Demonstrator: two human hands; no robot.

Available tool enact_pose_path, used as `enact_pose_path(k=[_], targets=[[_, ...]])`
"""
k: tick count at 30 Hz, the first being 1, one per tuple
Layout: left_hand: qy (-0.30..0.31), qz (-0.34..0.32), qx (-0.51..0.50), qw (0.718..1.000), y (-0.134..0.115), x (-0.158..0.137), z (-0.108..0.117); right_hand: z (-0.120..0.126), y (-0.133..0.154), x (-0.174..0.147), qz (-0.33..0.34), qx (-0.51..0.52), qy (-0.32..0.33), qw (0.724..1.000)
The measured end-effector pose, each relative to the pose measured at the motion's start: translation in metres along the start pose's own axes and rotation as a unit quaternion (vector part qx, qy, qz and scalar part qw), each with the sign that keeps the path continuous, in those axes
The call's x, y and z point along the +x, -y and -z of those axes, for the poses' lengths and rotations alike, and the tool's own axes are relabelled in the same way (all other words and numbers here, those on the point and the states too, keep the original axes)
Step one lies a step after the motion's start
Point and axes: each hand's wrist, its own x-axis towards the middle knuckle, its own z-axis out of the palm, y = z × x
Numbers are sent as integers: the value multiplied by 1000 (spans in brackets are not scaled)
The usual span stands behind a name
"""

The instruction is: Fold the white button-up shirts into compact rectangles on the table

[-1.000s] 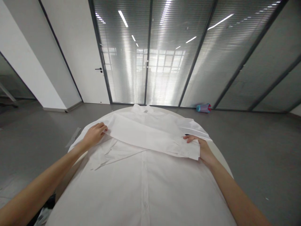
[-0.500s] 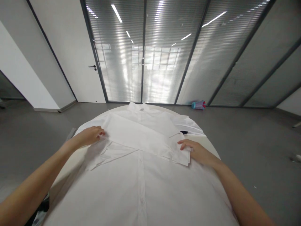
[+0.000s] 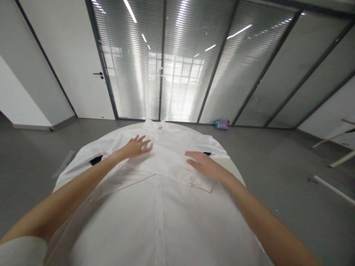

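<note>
A white button-up shirt (image 3: 133, 214) lies spread over a round table, its collar (image 3: 155, 125) at the far edge and its button strip running down the middle. Folded white cloth (image 3: 169, 162) lies across the upper part, with a cuff-like corner at its right. My left hand (image 3: 136, 146) rests on or just above this cloth, fingers spread, holding nothing. On the right, my right hand (image 3: 201, 162) lies flat over the folded cloth, thumb apart from the fingers, also holding nothing. Contact under the palms is hidden.
The pale table rim (image 3: 234, 168) shows at the right. Small dark patches (image 3: 96, 160) lie beside the shirt. Behind stand a glass partition with blinds (image 3: 133, 74) and a white door (image 3: 91, 96). A blue and pink basket-like object (image 3: 222, 124) is on the floor.
Both hands have moved inward from the sides of the folded cloth, and their fingers have opened out. The dark patch at the left has come into view. The camera has turned slightly right.
</note>
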Motion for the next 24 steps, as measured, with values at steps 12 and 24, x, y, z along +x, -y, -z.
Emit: enact_pose_path(k=[12,24], targets=[[-115,190,125,967,35,4,-36,-139,106,159,49,-56,2,997],[-72,221,96,968,51,-1,-43,-137,74,125,1,-59,14,998]])
